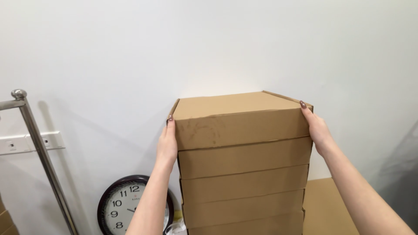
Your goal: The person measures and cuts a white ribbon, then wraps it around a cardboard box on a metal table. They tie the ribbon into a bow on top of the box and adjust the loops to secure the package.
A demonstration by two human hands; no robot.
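Nearest, the two bare forearms are reaching up from the bottom edge. The left hand (167,143) is lying flat and open against the left side of the top cardboard box (241,119), fingers stretched upward. The right hand (317,128) is pressing flat on the right side of the same box, fingers also extended, so both hands are holding it between them. This box is sitting on top of a stack of similar brown boxes (241,191), at the centre. Low on the right another flat brown box (326,209) is lying. On the left, a round wall clock (122,204) is leaning against the white wall (130,52), near a metal rail (41,152).
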